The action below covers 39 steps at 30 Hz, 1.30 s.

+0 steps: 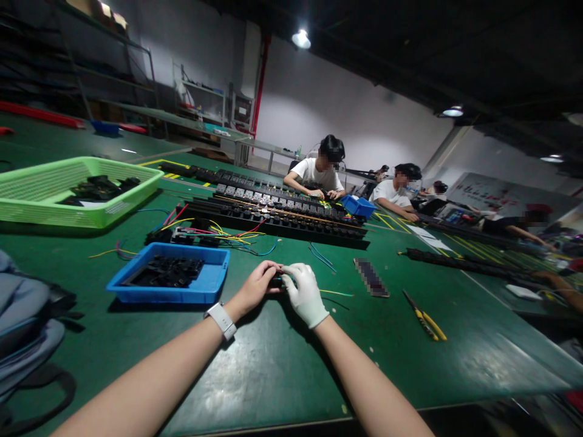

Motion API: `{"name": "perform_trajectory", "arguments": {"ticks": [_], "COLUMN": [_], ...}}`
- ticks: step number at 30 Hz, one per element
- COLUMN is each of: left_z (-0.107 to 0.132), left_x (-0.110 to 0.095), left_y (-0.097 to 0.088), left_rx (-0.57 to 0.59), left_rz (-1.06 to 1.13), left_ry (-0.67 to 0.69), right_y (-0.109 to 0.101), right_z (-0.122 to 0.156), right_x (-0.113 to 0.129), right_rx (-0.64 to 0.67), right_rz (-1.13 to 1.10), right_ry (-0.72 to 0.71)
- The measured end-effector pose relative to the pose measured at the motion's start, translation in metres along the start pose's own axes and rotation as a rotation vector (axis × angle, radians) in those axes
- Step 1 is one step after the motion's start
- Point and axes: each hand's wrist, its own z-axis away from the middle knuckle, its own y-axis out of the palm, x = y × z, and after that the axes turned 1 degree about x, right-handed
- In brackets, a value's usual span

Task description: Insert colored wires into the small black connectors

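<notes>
At the centre of the frame, the bare left hand (255,287) and the gloved right hand (306,292) meet, fingers curled in on a small black part (276,281) gripped between them just above the table (255,379). Thin wires (337,293) extend to the right of the glove. A blue tray (214,274) of black pieces (169,271) sits left of centre; yellow-handled pliers (426,318) lie at lower right, beyond a dark slab (371,277).
</notes>
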Motion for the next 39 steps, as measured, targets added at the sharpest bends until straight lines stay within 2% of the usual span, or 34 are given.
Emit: {"name": "perform_trajectory", "arguments": {"ticks": [12, 24, 31, 39], "left_z": [-0.002, 0.000, -0.001, 0.004], "left_x": [0.009, 0.008, 0.014, 0.007], "left_y": [-0.003, -0.001, -0.005, 0.000], "left_rx": [0.041, -0.006, 0.051, 0.022], "left_rz": [-0.018, -0.005, 0.045, 0.019], "left_ry": [0.044, 0.043, 0.061, 0.080], "right_y": [0.004, -0.002, -0.001, 0.003], "right_z": [-0.001, 0.001, 0.002, 0.000], "right_x": [-0.006, -0.009, -0.018, -0.021], "right_rx": [0.010, 0.054, 0.075, 0.079], "right_rz": [-0.077, -0.020, 0.028, 0.080], "right_ry": [0.001, -0.100, -0.127, -0.155]}}
